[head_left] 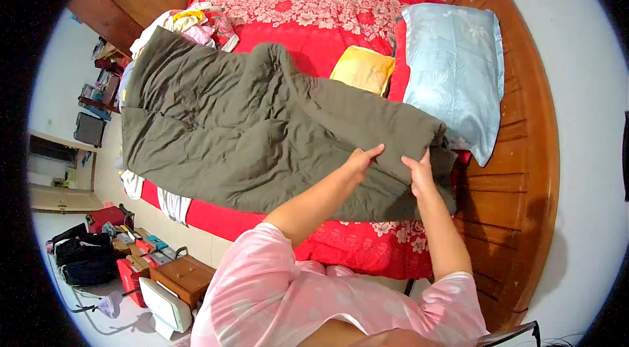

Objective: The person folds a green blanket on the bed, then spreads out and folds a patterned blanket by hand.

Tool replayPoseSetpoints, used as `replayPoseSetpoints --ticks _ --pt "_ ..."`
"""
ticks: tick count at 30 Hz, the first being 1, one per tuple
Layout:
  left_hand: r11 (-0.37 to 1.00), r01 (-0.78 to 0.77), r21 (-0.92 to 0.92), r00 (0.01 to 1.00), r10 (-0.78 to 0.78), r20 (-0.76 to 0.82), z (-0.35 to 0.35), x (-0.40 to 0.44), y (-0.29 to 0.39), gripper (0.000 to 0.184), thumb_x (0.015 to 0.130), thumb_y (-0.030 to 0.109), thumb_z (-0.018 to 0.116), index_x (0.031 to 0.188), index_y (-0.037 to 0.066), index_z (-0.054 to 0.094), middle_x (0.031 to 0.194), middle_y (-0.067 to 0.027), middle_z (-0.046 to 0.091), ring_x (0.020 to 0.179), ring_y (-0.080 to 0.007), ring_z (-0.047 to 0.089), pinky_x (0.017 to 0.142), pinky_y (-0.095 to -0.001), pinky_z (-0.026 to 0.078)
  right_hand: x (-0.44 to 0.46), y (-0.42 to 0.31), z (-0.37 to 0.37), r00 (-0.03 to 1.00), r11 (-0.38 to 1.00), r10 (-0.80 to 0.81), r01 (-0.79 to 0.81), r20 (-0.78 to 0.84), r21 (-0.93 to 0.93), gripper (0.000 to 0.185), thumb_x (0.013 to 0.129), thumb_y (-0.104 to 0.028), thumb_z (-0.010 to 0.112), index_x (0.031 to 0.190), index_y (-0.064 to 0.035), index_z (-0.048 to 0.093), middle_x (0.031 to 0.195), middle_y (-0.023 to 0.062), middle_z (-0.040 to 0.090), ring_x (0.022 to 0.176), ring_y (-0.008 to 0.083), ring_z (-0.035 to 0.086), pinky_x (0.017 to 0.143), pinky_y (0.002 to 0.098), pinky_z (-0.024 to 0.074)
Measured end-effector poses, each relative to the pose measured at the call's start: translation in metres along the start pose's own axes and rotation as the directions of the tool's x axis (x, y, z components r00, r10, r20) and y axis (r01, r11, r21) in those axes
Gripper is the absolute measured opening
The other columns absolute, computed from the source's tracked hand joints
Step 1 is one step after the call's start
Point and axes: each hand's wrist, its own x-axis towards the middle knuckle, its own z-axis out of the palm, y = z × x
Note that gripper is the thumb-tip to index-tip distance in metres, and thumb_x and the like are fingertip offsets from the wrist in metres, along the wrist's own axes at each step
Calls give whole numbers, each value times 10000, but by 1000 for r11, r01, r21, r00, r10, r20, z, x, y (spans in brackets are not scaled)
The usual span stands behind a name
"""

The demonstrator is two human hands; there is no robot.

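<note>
A dark olive-green quilt point(242, 131) lies rumpled across the bed, with its right end close to a light blue pillow point(452, 65). My left hand point(359, 162) grips the quilt near its right part, thumb on top and the other fingers mostly hidden. A short way to the right, my right hand point(420, 175) holds the quilt by its end, with the thumb showing and some fingers out of sight in the cloth. Behind the quilt, a small yellow pillow point(363, 70) rests on the red floral bedsheet point(295, 16).
A wooden headboard point(501, 176) borders the bed on the right. Bunched clothes and cloths point(196, 26) lie at the bed's far left corner. On the floor at lower left stand a brown case point(183, 278), a white device point(164, 308) and a black bag point(85, 258).
</note>
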Motion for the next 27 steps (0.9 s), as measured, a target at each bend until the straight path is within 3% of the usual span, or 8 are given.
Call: replayPoseSetpoints --ticks 5,8,14,16,17,20,24,27 --pt "952 -173 -254 936 79 -344 -66 51 41 387 828 241 681 1076 -37 576 1041 -144 628 930 -286 605 834 -419 505 -35 -22 -61 993 996 8 3 116 -90 756 731 12 625 1400 -42 278 1326 133 455 1209 276 445 1032 386 318" --pt "938 -328 113 685 318 -655 -102 45 80 1113 740 81 741 1446 156 -116 1443 -215 234 1186 -358 434 915 -503 432 -59 -50 -95 992 984 59 -39 110 -176 754 730 3 636 1399 -36 290 1330 139 455 1221 282 437 1035 386 314" --pt "620 -406 672 570 746 -344 -96 -15 116 837 799 -11 553 1478 211 118 1363 -211 382 1161 -308 461 919 -388 417 -45 -59 -158 997 900 -71 67 7 -431 667 809 -28 608 1408 -48 315 1352 129 449 1228 257 435 1029 368 318" --pt "506 -712 486 503 851 -149 -123 -20 82 494 795 -19 489 1272 108 505 1173 -86 544 930 -176 562 764 -314 463 -29 -51 -180 988 831 -148 94 -55 -548 639 819 -34 619 1394 -34 340 1351 115 460 1210 237 454 1013 349 334" --pt "672 -560 484 655 717 -237 -121 -51 66 353 792 -21 487 1119 84 571 1071 -52 558 836 -146 547 709 -296 455 -22 -40 -193 982 832 -175 109 -72 -544 628 822 -38 618 1388 -34 345 1345 125 469 1212 245 455 1011 348 338" --pt "536 -479 695 632 760 -150 -161 -83 -36 244 766 26 529 1007 19 566 994 -61 572 949 -186 527 875 -280 400 -11 -3 -221 982 705 -185 97 -49 -702 602 847 -48 601 1390 -38 343 1339 133 475 1205 247 461 1006 344 349" --pt "858 82 507 871 185 -454 -199 -97 -148 221 797 71 570 1016 80 592 926 -69 596 846 -163 567 739 -318 464 -16 59 -240 993 348 -21 -101 -116 -932 613 847 -82 606 1393 -46 329 1321 202 474 1201 332 468 991 372 375" --pt "734 36 678 842 344 -416 -208 -67 -180 218 810 86 584 1028 78 593 949 -89 619 815 -175 584 719 -316 470 -24 90 -246 982 173 -80 -158 -174 -972 700 852 -73 584 1445 -166 225 1344 192 435 1110 372 517 910 418 437"
